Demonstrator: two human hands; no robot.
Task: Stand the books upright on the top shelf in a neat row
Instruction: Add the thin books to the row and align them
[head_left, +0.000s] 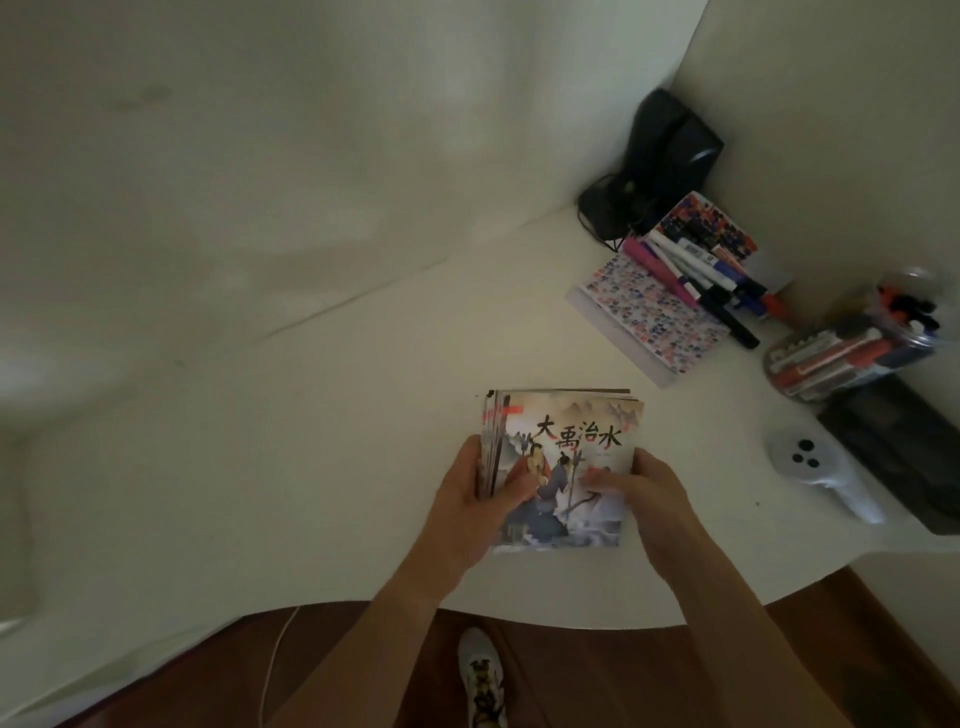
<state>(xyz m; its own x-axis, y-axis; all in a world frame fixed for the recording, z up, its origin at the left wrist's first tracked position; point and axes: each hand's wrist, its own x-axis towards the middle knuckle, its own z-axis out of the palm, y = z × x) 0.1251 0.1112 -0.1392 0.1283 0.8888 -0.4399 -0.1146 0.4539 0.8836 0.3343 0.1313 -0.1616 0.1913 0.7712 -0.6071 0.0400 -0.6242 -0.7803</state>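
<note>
A stack of thin picture books with a painted cover bearing black characters (563, 467) lies flat on the white counter (322, 457), near its curved front edge and roughly central in view. The stack's spines face left; the upper books are slightly fanned at the far edge.

The left hand (475, 499) grips the stack at its spine side: the fingers wrap under and around the left edge, and the thumb lies across the cover. The right hand (641, 486) holds the opposite, right edge, with the thumb pressed flat on the cover and the fingers curled down the side; their tips are hidden. Both forearms reach forward from the lower frame and converge on the stack, bare to the elbow.

To the right, well apart from the books, a white handheld controller with three dark buttons (815, 467) rests on the counter. Farther back lie a patterned notebook with small red and blue marks (649, 317) and a cluster of marker pens (696, 275) partly resting on it. A clear plastic jar of pens (852, 348) lies on its side near the right edge. A black speaker-like device (665, 156) stands in the corner. Below the counter edge, a white patterned shoe (480, 675) stands on a reddish-brown wooden floor (826, 623).
</note>
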